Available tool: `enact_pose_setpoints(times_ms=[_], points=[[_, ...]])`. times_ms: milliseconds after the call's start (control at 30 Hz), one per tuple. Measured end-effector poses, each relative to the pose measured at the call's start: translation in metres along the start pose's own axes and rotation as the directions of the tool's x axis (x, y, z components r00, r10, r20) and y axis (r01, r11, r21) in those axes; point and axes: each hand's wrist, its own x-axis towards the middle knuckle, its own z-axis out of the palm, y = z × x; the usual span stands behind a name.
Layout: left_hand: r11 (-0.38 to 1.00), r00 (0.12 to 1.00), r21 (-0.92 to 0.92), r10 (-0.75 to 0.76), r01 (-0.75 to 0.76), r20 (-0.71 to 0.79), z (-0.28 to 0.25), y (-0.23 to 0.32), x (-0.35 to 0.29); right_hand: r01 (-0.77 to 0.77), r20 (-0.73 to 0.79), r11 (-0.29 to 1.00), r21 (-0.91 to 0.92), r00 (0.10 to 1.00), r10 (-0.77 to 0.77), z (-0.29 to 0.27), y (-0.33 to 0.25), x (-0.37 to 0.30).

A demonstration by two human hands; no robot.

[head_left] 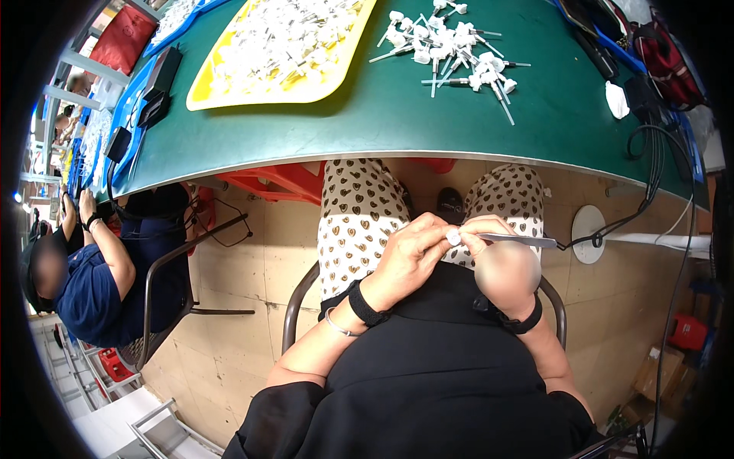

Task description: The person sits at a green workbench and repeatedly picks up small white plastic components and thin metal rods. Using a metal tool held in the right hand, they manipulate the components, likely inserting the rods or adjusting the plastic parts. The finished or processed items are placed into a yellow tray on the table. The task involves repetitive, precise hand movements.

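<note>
Over my lap, my left hand [409, 260] is closed, its thumb and fingertips pinching a small white plastic part [453, 237]. My right hand [507, 283] is closed beside it, wrapped round a slim, flat grey metal tool [524, 240]. One end of this tool sticks out to the right past the fingers; its other end, by the white part, is mostly hidden. Whether it touches the part I cannot tell. On the table ahead lies a loose heap of white plastic pieces with thin tubes [459, 53].
A yellow tray [200, 98] piled with similar pieces stands on the green table [252, 134]. A black box [159, 86] sits to its left. Cables [650, 164] hang at the right edge. A co-worker [99, 283] sits at the left. A red stool [287, 182] is under the table.
</note>
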Motion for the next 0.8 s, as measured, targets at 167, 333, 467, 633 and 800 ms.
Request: enact_pose_setpoints(times_ms=[167, 333, 467, 633, 800], points=[[0.999, 1.000, 0.033, 0.009, -0.009, 0.003, -0.001, 0.003, 0.000, 0.017, -0.002, 0.999, -0.050, 1.000, -0.017, -0.001, -0.003, 0.002], [0.999, 1.000, -0.021, 0.030, -0.030, -0.009, 0.000, 0.001, 0.001, -0.144, -0.045, 0.971, 0.193, 0.987, 0.156, 0.001, 0.010, -0.008], [0.999, 1.000, -0.048, 0.018, -0.018, -0.009, 0.000, 0.002, 0.001, -0.135, -0.061, 0.965, 0.226, 0.987, 0.152, 0.003, 0.012, -0.009], [0.999, 1.000, -0.041, 0.020, -0.020, -0.006, 0.002, 0.000, 0.000, -0.107, -0.057, 0.978, 0.180, 0.991, 0.119, 0.002, 0.012, -0.009], [1.000, 1.000, 0.012, 0.024, -0.024, -0.009, 0.003, -0.001, -0.002, -0.014, 0.005, 1.000, -0.018, 1.000, 0.014, -0.002, 0.000, -0.002]])
